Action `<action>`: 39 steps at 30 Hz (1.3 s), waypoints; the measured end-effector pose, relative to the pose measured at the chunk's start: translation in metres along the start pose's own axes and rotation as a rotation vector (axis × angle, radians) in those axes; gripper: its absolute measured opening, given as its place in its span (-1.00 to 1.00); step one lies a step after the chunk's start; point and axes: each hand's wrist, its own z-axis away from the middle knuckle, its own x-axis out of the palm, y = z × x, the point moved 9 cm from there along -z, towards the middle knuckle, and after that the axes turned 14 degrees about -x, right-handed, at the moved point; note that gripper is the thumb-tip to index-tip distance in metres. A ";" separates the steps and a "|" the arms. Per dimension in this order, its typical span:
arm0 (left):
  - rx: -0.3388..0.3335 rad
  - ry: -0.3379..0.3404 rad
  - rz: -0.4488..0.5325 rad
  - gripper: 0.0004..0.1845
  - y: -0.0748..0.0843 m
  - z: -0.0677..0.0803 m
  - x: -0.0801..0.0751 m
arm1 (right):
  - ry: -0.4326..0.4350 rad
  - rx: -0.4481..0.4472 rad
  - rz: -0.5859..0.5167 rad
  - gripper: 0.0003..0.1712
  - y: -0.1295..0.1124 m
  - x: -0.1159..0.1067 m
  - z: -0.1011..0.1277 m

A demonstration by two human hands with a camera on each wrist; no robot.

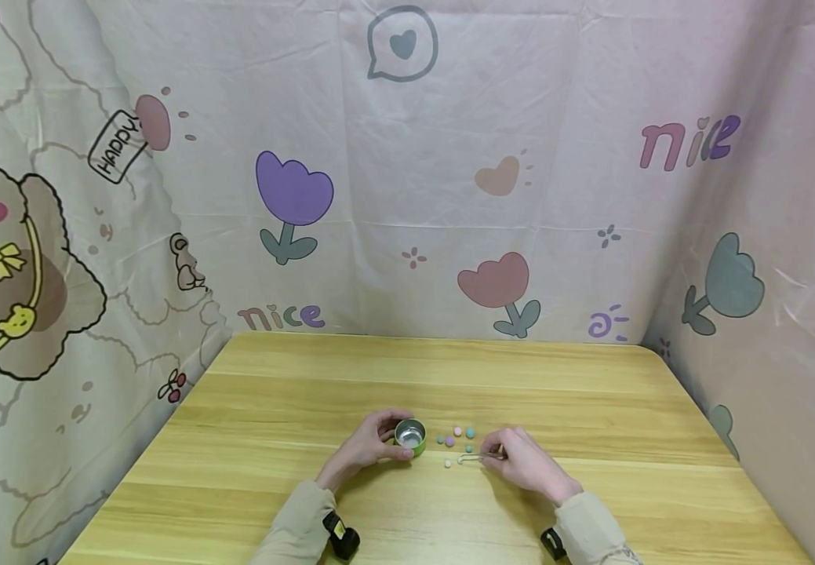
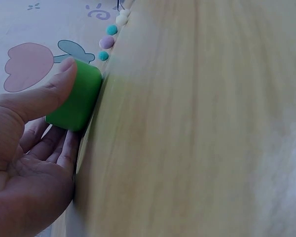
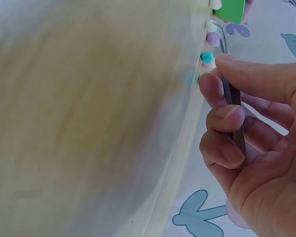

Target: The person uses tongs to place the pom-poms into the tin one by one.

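Note:
My left hand [image 1: 366, 444] holds a small round green tin [image 2: 84, 96] upright on the table, thumb on the near side and fingers around the far side. The tin's open top shows a bare metal inside in the head view. My right hand [image 1: 524, 461] grips a pair of slim metal tweezers [image 3: 232, 96] between thumb and fingers, pointing left. Their bent tips are right at a white ball [image 1: 460, 460]. Another white ball [image 1: 447, 464] lies just left of it. Behind the tips sit a purple ball [image 1: 450, 442], a pink ball [image 1: 457, 431] and several teal balls [image 1: 470, 432].
The wooden table [image 1: 294, 377] reaches back to a printed cloth [image 1: 393, 157] that hangs behind it and at both sides. Black wrist devices sit at both beige sleeves [image 1: 297, 518].

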 end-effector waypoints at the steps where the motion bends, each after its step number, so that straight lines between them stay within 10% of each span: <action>1: 0.000 0.000 -0.001 -0.30 0.000 0.000 0.000 | 0.001 0.001 0.003 -0.93 0.000 0.000 0.000; 39: 0.005 0.004 -0.028 -0.28 0.000 0.001 0.001 | 0.104 0.033 0.020 -0.91 -0.015 -0.007 -0.020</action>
